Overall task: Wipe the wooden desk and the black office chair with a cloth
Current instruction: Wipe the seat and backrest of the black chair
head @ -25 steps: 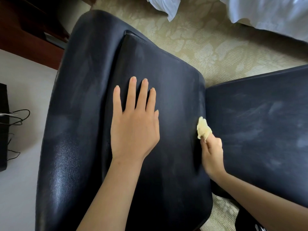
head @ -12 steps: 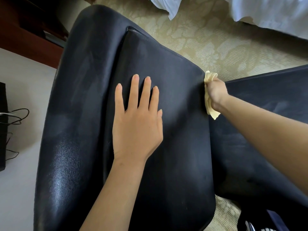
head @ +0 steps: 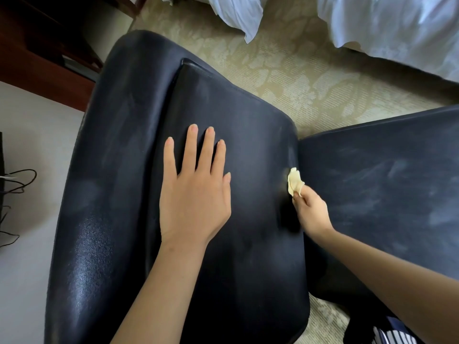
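Observation:
The black office chair (head: 119, 170) fills most of the view, its padded back panel under my arms and its seat (head: 385, 189) at the right, streaked with dust. My left hand (head: 193, 194) lies flat on the back panel with straight fingers. My right hand (head: 310, 209) pinches a small crumpled pale yellow cloth (head: 294, 181) and holds it against the back panel's right edge, in the gap beside the seat. Dark wooden furniture (head: 37, 60) shows at the top left corner.
Patterned beige carpet (head: 285, 70) lies beyond the chair. White bedding (head: 397, 28) hangs down at the top right. A pale wall surface (head: 27, 150) runs along the left, with black cables (head: 17, 182) by a dark object at the left edge.
My right hand with the cloth slid up along the back panel's right edge to its top corner, then came back down to mid-edge. My left hand stayed flat on the panel.

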A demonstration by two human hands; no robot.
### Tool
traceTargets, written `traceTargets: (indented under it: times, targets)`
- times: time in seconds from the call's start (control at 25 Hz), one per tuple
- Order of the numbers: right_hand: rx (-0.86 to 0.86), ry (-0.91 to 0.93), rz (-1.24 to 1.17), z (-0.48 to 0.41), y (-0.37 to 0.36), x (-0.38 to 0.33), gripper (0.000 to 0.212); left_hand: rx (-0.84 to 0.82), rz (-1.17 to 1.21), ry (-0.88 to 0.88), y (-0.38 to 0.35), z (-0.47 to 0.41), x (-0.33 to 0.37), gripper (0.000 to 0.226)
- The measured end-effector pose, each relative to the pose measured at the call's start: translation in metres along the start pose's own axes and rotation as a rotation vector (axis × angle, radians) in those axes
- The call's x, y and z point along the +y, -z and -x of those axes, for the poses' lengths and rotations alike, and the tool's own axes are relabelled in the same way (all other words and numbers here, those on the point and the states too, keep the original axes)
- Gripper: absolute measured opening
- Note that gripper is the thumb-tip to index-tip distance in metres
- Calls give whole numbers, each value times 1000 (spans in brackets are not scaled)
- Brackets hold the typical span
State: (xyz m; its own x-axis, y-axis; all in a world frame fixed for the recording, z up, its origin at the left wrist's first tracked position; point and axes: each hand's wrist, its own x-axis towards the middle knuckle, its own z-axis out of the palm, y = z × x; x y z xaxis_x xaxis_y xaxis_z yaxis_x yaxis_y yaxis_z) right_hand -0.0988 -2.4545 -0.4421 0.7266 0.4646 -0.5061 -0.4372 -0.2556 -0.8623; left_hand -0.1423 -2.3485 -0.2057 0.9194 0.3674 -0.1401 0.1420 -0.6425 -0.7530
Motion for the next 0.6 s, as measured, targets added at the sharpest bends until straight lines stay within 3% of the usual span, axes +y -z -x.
traceTargets:
  times: [0.2,0.28,0.48,0.6]
  targets:
    - [-63,-429,34,3,9,32,31,0,8,2,2,1,2,59]
    - [-79,-475,-54,-16,10,20,28,7,15,7,3,1,2,59]
    - [9,-233,-267,-53,2,-47,26,5,19,-4,-1,0,0,58]
    - [34,68,-134,-34,-2,-63,17,5,32,6,-2,1,0,58]
